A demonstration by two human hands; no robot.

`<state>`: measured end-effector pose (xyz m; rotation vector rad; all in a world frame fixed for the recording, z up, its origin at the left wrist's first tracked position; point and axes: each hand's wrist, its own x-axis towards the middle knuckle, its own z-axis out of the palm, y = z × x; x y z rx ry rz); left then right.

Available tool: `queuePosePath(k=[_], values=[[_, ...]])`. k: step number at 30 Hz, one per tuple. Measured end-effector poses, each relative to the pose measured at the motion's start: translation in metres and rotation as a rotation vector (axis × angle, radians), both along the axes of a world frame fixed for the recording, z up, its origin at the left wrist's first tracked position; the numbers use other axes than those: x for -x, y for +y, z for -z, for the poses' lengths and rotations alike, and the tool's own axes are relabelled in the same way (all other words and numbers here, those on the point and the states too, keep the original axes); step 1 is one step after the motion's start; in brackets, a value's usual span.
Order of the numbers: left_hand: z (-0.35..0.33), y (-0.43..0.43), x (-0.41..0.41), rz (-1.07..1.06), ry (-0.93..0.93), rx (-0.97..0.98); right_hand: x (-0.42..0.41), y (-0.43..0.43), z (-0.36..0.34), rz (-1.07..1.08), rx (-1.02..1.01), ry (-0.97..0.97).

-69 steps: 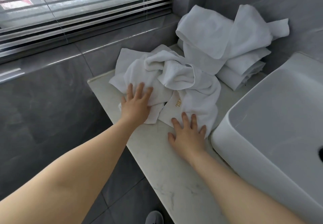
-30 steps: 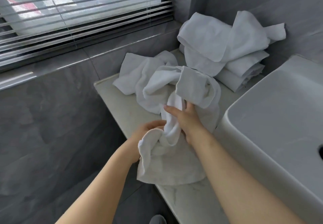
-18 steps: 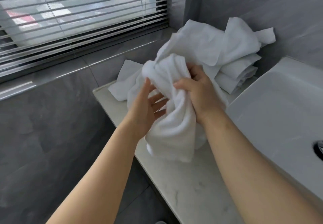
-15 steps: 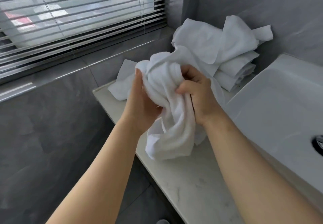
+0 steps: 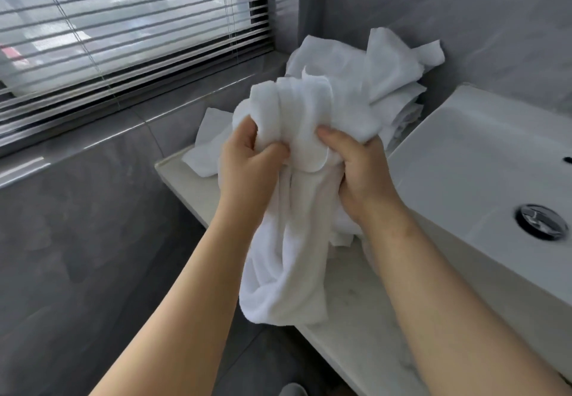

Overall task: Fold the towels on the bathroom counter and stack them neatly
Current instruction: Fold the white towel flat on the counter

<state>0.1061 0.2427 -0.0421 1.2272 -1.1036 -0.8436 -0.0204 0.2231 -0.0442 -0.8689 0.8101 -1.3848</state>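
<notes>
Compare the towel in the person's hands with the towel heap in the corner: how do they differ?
The held towel is gripped by the left hand and right hand; the corner heap lies on the counter, untouched. The held towel hangs bunched; the corner heap is several towels, some folded. Both are white.

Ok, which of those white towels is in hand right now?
The bunched towel, gripped by the left hand and right hand. The flat towel behind and the corner pile lie on the counter.

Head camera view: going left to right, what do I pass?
Grey slatted window blind → left hand → right hand → white rectangular ceramic sink → round chrome drain.
</notes>
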Motion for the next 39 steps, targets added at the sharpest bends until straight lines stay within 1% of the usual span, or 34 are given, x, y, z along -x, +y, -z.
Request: queuePosePath(k=[1, 3, 5, 6, 8, 9, 10, 12, 13, 14, 16, 19, 22, 26, 28, 31, 33, 35, 39], values=[[-0.002, 0.003, 0.004, 0.003, 0.008, 0.029, 0.003, 0.006, -0.002, 0.017, 0.054, 0.019], [-0.003, 0.010, 0.009, 0.099, 0.072, 0.079, 0.007, 0.014, -0.009, 0.040, 0.162, 0.049], [-0.005, 0.017, 0.014, 0.192, 0.100, 0.132, 0.014, 0.020, -0.021, 0.027, 0.209, 0.035], [-0.005, 0.019, 0.018, 0.203, 0.098, 0.151, 0.019, 0.022, -0.027, -0.005, 0.225, 0.004], [-0.004, 0.019, 0.029, 0.124, 0.102, 0.139, 0.028, 0.022, -0.028, -0.091, 0.197, 0.008], [0.000, 0.014, 0.034, 0.060, 0.113, 0.079, 0.030, 0.019, -0.021, -0.118, 0.109, 0.078], [0.008, 0.008, 0.037, 0.007, 0.133, -0.034, 0.030, 0.016, -0.012, -0.131, -0.025, 0.173], [0.026, 0.002, 0.042, -0.039, 0.211, -0.312, 0.028, 0.016, 0.010, -0.168, -0.297, 0.328], [0.037, 0.005, 0.044, -0.047, 0.273, -0.423, 0.028, 0.019, 0.020, -0.194, -0.377, 0.372], [0.047, 0.013, 0.047, -0.063, 0.335, -0.496, 0.028, 0.024, 0.027, -0.220, -0.416, 0.404], [0.059, 0.036, 0.056, -0.120, 0.428, -0.562, 0.031, 0.034, 0.039, -0.285, -0.399, 0.423], [0.061, 0.065, 0.078, -0.170, 0.570, -0.545, 0.048, 0.056, 0.045, -0.377, -0.297, 0.332], [0.051, 0.084, 0.109, -0.165, 0.595, -0.465, 0.080, 0.078, 0.039, -0.359, -0.191, 0.312], [0.041, 0.123, 0.155, -0.098, 0.646, -0.512, 0.129, 0.116, 0.038, -0.290, -0.146, 0.311], [0.044, 0.144, 0.175, -0.039, 0.615, -0.532, 0.153, 0.138, 0.043, -0.237, -0.180, 0.294], [0.055, 0.176, 0.210, 0.027, 0.485, -0.576, 0.192, 0.175, 0.057, -0.169, -0.263, 0.287], [0.064, 0.198, 0.231, 0.091, 0.423, -0.632, 0.216, 0.200, 0.071, -0.105, -0.333, 0.280], [0.071, 0.223, 0.264, 0.193, 0.327, -0.736, 0.251, 0.233, 0.090, 0.009, -0.425, 0.265], [0.089, 0.236, 0.279, 0.307, 0.157, -0.729, 0.266, 0.262, 0.109, 0.143, -0.534, 0.314]])
